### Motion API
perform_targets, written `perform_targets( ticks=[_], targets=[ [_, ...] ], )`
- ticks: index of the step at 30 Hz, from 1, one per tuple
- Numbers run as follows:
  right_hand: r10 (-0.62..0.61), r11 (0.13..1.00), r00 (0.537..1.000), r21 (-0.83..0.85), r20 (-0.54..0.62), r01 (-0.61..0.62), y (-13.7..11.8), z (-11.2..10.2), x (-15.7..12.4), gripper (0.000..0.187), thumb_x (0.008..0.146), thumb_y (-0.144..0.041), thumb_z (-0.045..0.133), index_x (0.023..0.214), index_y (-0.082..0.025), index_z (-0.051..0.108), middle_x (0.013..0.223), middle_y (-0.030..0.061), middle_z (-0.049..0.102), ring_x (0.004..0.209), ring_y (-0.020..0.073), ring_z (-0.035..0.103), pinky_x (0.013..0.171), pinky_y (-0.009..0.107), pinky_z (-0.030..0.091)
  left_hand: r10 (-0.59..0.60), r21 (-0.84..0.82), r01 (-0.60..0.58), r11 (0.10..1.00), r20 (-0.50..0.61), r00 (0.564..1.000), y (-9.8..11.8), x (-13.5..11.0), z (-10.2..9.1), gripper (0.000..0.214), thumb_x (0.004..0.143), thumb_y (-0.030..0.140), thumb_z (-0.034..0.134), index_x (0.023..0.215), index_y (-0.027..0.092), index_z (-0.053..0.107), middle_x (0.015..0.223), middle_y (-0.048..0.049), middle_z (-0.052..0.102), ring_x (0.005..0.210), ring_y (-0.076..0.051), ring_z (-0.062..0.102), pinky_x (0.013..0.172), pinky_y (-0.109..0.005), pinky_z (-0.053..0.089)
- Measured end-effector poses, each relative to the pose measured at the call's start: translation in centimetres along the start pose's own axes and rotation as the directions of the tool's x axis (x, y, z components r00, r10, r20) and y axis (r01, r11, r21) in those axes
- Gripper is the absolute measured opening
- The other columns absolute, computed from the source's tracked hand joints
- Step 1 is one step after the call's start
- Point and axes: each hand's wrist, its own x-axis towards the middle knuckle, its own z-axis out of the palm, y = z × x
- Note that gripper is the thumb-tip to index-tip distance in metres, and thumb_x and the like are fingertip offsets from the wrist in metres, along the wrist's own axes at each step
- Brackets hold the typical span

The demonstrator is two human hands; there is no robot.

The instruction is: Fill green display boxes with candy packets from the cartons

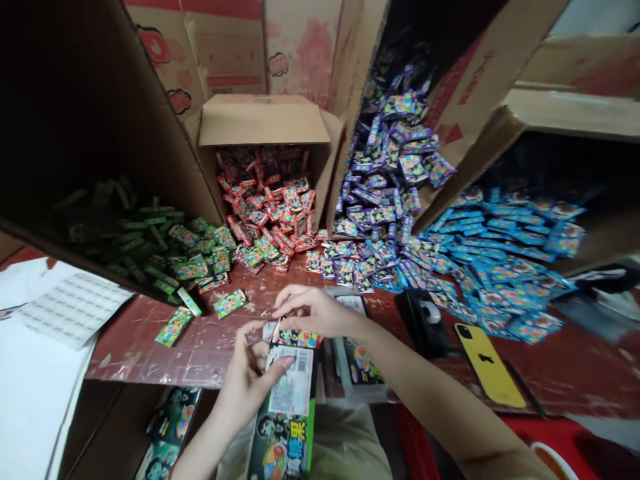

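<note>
My left hand (pixel 257 373) is wrapped round a black and green candy display box (pixel 287 427), its thumb lying across a white barcode label. The box stands tilted over my lap, open end up. At that opening, my right hand (pixel 315 312) has its fingers curled in, close to a red small packet (pixel 300 338) showing at the top. Whatever those fingertips pinch is hidden. Just beyond, a green small packet (pixel 231 304) lies on the red table (pixel 145 347), and more green packets (pixel 175 327) lie to its left.
Open cartons spill green, red (pixel 270 213), purple (pixel 385 180) and blue packets (pixel 500 233) along the table's back. A yellow phone (pixel 490 367) and a black tape dispenser (pixel 423 323) lie to the right. Label sheets (pixel 75 310) are at left. Another black box (pixel 363 360) lies under my right forearm.
</note>
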Motion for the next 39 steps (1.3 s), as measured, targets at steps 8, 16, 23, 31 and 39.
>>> perform_targets(
  ticks=[8, 16, 23, 31, 39],
  targets=[
    [0.149, 0.989, 0.989, -0.001, 0.0, -0.149, -2.2, 1.0, 1.7, 0.034, 0.064, -0.04, 0.079, 0.083, -0.013, 0.074, 0.063, 0.0012, 0.066, 0.052, 0.0082, 0.053, 0.048, 0.02, 0.043, 0.002, -0.091, -0.003, 0.996, -0.014, 1.0, 0.9, -0.4, -1.8, 0.056, 0.079, 0.034, 0.07, 0.123, 0.026, 0.037, 0.096, -0.0039, 0.066, 0.072, -0.014, 0.064, 0.064, -0.025, 0.051],
    [0.173, 0.982, 0.982, -0.095, 0.074, -0.166, -2.1, 0.6, 2.7, 0.03, 0.063, -0.041, 0.08, 0.074, -0.013, 0.074, 0.068, 0.004, 0.07, 0.058, 0.0123, 0.061, 0.055, 0.024, 0.048, 0.002, -0.133, 0.004, 0.991, 0.04, 0.999, 0.5, -0.8, -2.0, 0.066, 0.081, 0.033, 0.067, 0.133, 0.029, 0.027, 0.088, -0.0005, 0.063, 0.071, -0.014, 0.063, 0.064, -0.025, 0.05],
    [0.007, 0.986, 0.956, -0.161, 0.292, 0.042, -1.0, 0.8, 1.3, 0.022, 0.078, -0.039, 0.069, 0.075, -0.017, 0.074, 0.097, 0.0064, 0.065, 0.085, 0.0152, 0.064, 0.076, 0.028, 0.05, 0.039, 0.11, -0.043, 0.993, 0.042, 0.998, 0.2, -0.6, -3.0, 0.02, 0.086, 0.036, 0.059, 0.093, 0.021, 0.049, 0.067, 0.005, 0.049, 0.053, -0.008, 0.044, 0.046, -0.018, 0.031],
    [-0.045, 0.882, 0.992, -0.46, 0.121, 0.096, 6.4, 7.1, 10.6, 0.057, 0.062, -0.015, 0.081, 0.116, -0.019, 0.062, 0.117, 0.0118, 0.061, 0.113, 0.0282, 0.054, 0.098, 0.046, 0.043, 0.095, 0.043, -0.089, 0.995, -0.191, 0.977, 1.0, -1.4, -2.6, 0.029, 0.078, 0.034, 0.069, 0.094, 0.022, 0.048, 0.073, 0.0043, 0.053, 0.067, -0.012, 0.052, 0.061, -0.022, 0.042],
    [-0.142, 0.967, 0.989, -0.219, -0.046, 0.129, 9.1, 2.4, 7.8, 0.047, 0.071, -0.023, 0.076, 0.115, -0.017, 0.061, 0.116, 0.0099, 0.055, 0.108, 0.0197, 0.055, 0.092, 0.033, 0.046, -0.017, -0.116, -0.017, 0.993, -0.289, 0.957, -0.4, 0.5, -3.9, 0.042, 0.07, 0.042, 0.075, 0.093, 0.021, 0.046, 0.068, 0.0051, 0.056, 0.058, -0.012, 0.052, 0.053, -0.021, 0.044]
  ],
)
